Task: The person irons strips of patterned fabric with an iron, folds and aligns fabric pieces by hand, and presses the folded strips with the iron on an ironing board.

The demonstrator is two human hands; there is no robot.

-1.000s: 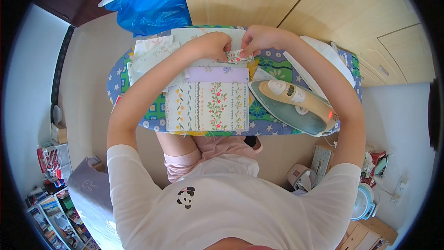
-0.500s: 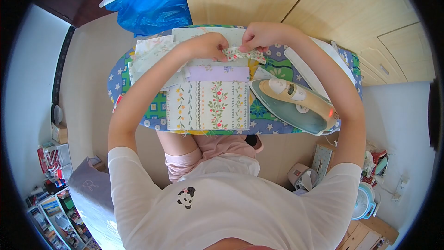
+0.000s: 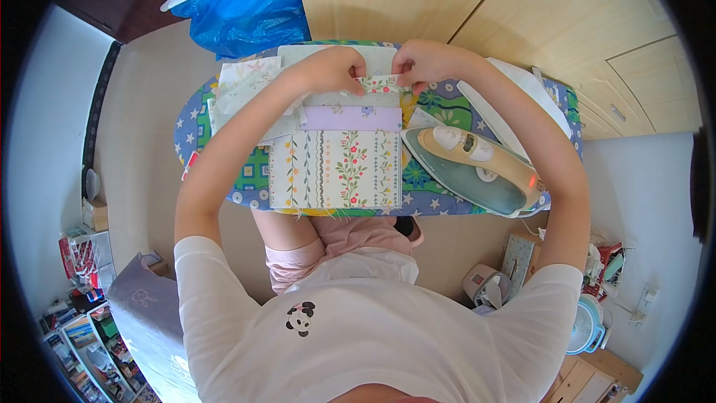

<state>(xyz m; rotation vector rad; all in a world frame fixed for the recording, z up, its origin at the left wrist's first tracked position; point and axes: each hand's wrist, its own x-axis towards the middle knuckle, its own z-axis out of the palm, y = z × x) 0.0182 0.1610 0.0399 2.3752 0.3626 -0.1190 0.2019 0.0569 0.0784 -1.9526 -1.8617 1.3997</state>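
A narrow floral fabric strip (image 3: pixel 382 84) is stretched between my two hands, above the far part of the ironing board (image 3: pixel 440 198). My left hand (image 3: pixel 339 71) pinches its left end, and my right hand (image 3: pixel 420 63) pinches the right end. Beneath it lies a pale green fabric piece (image 3: pixel 309 52). Closer to me, a lilac strip (image 3: pixel 350 118) lies along the top of a white floral-striped fabric (image 3: pixel 335 172). An iron (image 3: pixel 477 168) rests to the right of that fabric, with an orange light lit on its handle.
Pale fabric pieces (image 3: pixel 242 78) lie at the board's left, partly under my left forearm. A blue plastic bag (image 3: pixel 242 19) hangs beyond the board. Wooden cabinets (image 3: pixel 395 0) stand along the far side. A waste bin (image 3: pixel 485 283) is on the floor at the right.
My right hand has moved slightly right, and the strip, which was crumpled with a loose end hanging right, is now drawn straight between both hands. The iron has stayed in place.
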